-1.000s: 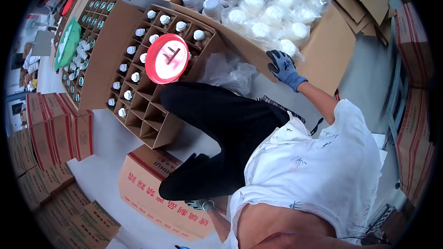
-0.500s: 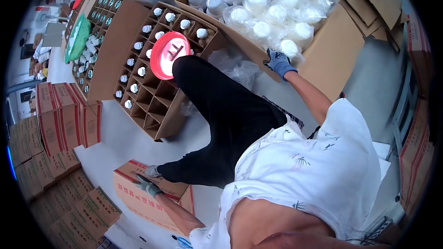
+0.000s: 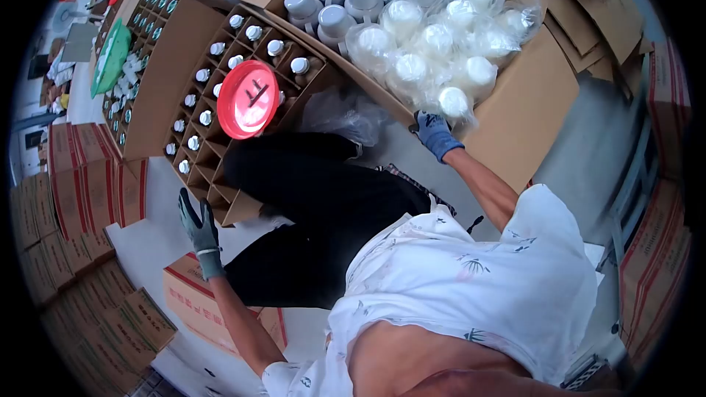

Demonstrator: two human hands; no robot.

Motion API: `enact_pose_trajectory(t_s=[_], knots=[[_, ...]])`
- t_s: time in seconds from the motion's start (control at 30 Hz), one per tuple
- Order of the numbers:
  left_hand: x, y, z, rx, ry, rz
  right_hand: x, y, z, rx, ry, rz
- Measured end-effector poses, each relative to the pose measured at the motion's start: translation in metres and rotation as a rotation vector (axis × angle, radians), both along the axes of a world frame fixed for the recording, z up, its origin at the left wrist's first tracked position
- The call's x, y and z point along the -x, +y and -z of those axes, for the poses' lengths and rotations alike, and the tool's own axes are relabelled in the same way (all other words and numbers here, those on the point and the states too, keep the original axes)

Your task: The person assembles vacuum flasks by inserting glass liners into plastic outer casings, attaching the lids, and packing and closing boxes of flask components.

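Observation:
My left hand [image 3: 197, 231], in a grey-green glove, is raised beside the lower corner of the divided carton [image 3: 243, 209], fingers apart and holding nothing. My right hand [image 3: 435, 134], in a blue-grey glove, has its fingers closed on the near edge of the large open carton [image 3: 526, 114]. That carton holds several white-capped bottles in clear plastic [image 3: 437, 40] and grey-capped ones [image 3: 334, 20]. Upright white-capped bottles [image 3: 276, 47] stand in cells of the divided carton, some of which are empty. A red round dish [image 3: 248, 99] with dark strips inside rests on top.
A closed printed carton [image 3: 198, 301] lies on the floor by my leg. Stacked cartons [image 3: 84, 184] stand at the left, more [image 3: 654, 250] at the right. A green tray [image 3: 110, 59] sits on another bottle carton [image 3: 151, 26]. Flattened cardboard [image 3: 588, 15] leans at the upper right.
My left hand has lifted off the closed carton and moved up beside the divided carton. My knee has shifted left and down. My right hand remains at the large carton's edge.

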State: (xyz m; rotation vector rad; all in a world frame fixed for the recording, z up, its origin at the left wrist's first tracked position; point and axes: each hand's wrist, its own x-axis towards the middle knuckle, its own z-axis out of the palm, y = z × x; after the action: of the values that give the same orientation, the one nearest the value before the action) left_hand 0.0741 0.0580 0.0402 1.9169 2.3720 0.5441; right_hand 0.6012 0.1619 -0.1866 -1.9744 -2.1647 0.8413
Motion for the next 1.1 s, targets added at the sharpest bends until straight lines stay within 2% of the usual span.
enact_pose_trajectory(t_s=[0.03,0.1,0.17,0.2,0.23,0.3,0.33,0.37,0.4,0.43,0.5,0.53,0.67,0.77,0.87,1.0,1.07,1.1], knots=[[-0.011,0.006,0.002,-0.007,-0.104,0.000,-0.002,0.000,0.005,0.013,0.014,0.008],[-0.046,0.019,0.002,-0.023,-0.317,0.006,-0.009,0.007,0.011,0.125,-0.099,-0.152],[-0.081,0.027,0.015,-0.022,-0.303,0.132,-0.016,0.029,-0.037,0.266,-0.176,-0.338],[-0.103,0.036,0.016,-0.022,-0.220,0.228,-0.010,0.058,-0.083,0.338,-0.146,-0.294],[-0.112,0.048,0.024,0.006,-0.073,0.285,-0.016,0.087,-0.088,0.148,0.101,-0.162],[-0.140,0.076,0.025,0.120,0.200,0.313,-0.035,0.167,-0.079,-0.052,0.671,0.110],[-0.148,0.082,0.027,0.096,0.304,0.267,-0.041,0.208,-0.081,-0.151,1.056,0.257],[-0.149,0.087,0.029,0.079,0.244,0.263,-0.050,0.252,-0.062,-0.202,1.369,0.581],[-0.145,0.090,0.031,0.061,0.187,0.257,-0.067,0.293,-0.029,-0.171,1.370,0.837],[-0.143,0.091,0.032,0.047,0.131,0.250,-0.103,0.337,0.059,-0.064,1.221,0.980],[-0.146,0.088,0.025,0.030,0.093,0.287,-0.097,0.337,0.074,0.011,0.484,0.946],[-0.145,0.085,0.023,0.034,0.107,0.302,-0.092,0.336,0.080,0.048,0.316,0.924],[-0.143,0.088,0.026,0.034,0.089,0.300,-0.079,0.343,0.085,0.159,0.133,0.894],[-0.148,0.099,0.023,0.002,0.049,0.305,-0.072,0.341,0.080,0.203,0.109,0.878],[-0.156,0.107,0.019,-0.047,0.022,0.307,-0.067,0.331,0.063,0.197,0.218,0.841],[-0.163,0.104,0.019,-0.126,0.044,0.292,-0.071,0.314,-0.003,0.209,0.610,0.724],[-0.168,0.104,0.013,-0.108,0.040,0.295,-0.070,0.296,-0.050,0.102,0.792,0.630],[-0.171,0.106,0.010,-0.101,0.041,0.291,-0.065,0.285,-0.073,-0.038,0.875,0.561]])
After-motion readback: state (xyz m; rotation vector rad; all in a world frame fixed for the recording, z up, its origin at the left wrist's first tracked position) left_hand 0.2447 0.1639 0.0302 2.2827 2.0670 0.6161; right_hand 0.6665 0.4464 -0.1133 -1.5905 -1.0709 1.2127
